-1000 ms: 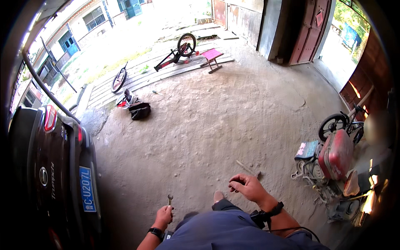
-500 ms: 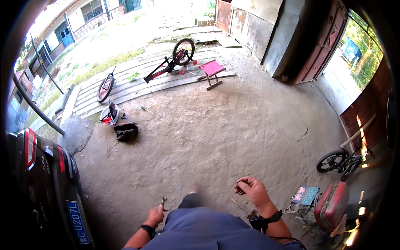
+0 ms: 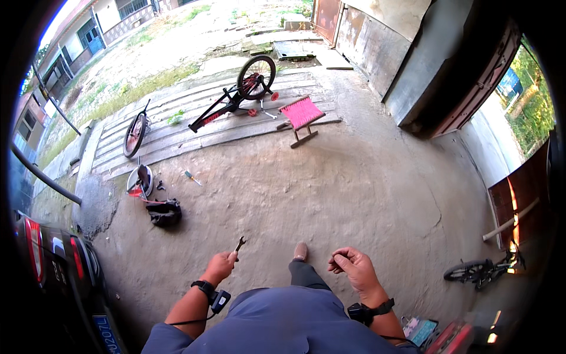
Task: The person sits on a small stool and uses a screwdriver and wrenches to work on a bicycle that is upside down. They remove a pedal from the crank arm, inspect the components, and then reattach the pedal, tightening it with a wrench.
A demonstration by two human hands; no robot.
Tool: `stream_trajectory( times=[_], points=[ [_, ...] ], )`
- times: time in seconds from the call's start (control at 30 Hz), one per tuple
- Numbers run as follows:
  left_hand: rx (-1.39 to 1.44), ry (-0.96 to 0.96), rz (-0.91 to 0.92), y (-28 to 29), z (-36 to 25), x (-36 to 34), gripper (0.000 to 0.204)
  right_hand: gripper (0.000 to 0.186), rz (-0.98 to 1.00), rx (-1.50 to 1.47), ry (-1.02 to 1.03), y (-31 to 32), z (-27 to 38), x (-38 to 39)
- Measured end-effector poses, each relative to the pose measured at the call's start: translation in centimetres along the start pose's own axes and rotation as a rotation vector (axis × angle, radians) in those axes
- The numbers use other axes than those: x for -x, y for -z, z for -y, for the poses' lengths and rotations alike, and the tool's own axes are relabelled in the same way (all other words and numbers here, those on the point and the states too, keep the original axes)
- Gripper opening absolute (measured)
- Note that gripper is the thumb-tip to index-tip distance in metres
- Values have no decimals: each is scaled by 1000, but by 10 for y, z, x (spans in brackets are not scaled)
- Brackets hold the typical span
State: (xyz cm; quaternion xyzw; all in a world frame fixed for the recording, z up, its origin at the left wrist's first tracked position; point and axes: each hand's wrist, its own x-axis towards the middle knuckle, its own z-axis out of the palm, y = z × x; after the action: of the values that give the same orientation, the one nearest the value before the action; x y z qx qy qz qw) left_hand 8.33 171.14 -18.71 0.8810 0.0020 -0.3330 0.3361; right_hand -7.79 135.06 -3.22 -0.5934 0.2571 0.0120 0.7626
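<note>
Evidently gripped by one end, the wrench [image 3: 240,243] juts from the closed left hand [image 3: 220,267], lower left of centre, presumably leaving its head free; the right hand [image 3: 355,269], lower right, curls loosely, whether empty I cannot tell.

One left hand [image 3: 219,267], one right hand [image 3: 358,271], two black wrist straps [image 3: 384,308], one wrench [image 3: 240,242], one screwdriver [image 3: 190,175], one black bag [image 3: 165,214], one pink stool [image 3: 302,113], one black bicycle frame [image 3: 212,115], one loose wheel [image 3: 135,137], one small bicycle [image 3: 484,272], one car [image 3: 56,277] and one shoe [image 3: 300,252] are in view.
</note>
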Motion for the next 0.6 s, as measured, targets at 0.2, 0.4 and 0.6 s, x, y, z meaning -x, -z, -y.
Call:
stream_trajectory(
  times=[0.2,0.4,0.6],
  points=[
    [122,156,2,-3,-64,-63,31,15,80,39,45,60,84,-161],
    [150,306,-59,22,-124,-146,25,17,128,43,37,81,156,-309],
    [47,190,-110,39,-183,-311,25,16,63,68,-41,100,196,-455]
  ],
)
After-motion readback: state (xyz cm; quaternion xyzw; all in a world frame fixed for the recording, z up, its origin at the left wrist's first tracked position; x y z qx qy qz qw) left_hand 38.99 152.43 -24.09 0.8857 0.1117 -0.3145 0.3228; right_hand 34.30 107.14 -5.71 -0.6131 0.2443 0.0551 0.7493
